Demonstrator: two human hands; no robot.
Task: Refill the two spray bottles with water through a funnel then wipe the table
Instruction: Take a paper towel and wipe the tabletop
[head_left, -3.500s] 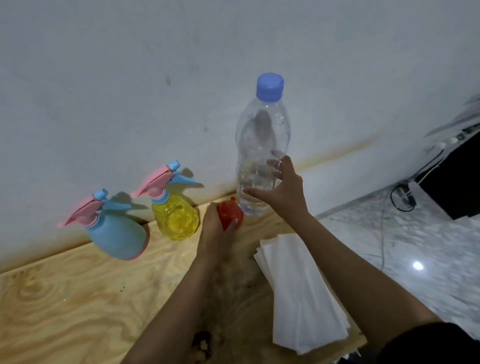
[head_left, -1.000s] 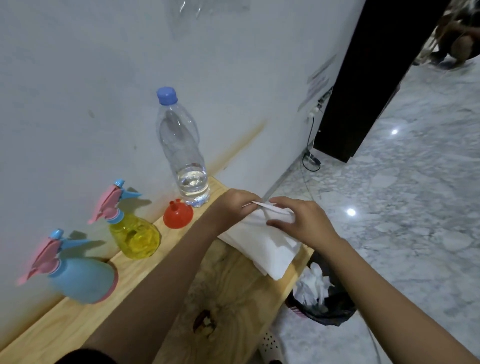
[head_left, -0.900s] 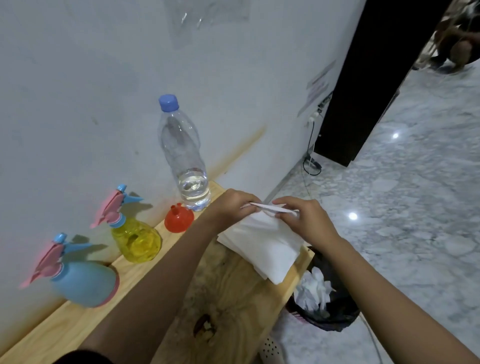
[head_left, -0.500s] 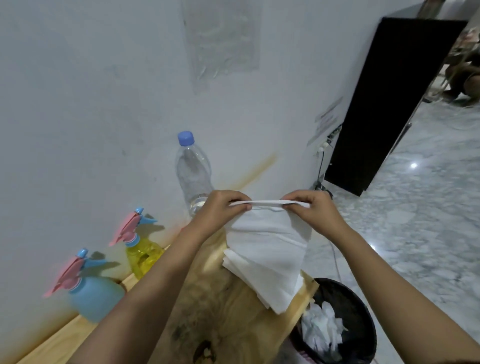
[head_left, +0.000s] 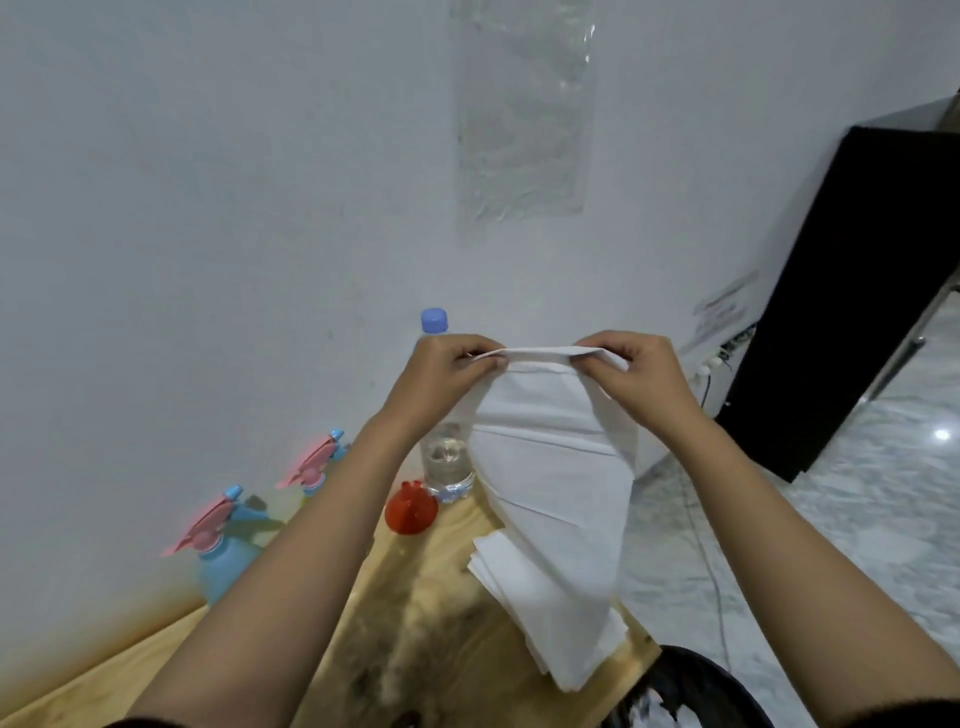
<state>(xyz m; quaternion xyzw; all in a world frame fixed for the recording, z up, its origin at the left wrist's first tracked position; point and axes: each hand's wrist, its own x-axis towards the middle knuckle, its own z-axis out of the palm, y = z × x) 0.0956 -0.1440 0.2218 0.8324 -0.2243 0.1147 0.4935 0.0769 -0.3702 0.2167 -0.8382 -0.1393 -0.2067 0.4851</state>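
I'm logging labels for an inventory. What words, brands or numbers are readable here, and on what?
No text here is readable.
Wall sticker: printed lines, too small and blurred to read.
Water bottle: no legible label or brand; bluish marks near its base are blurred.
Paper sheet: blank, no print.

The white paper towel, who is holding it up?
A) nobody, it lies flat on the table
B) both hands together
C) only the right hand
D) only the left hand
B: the left hand and the right hand each pinch one end of the top edge of the white paper towel, so it hangs down between them.
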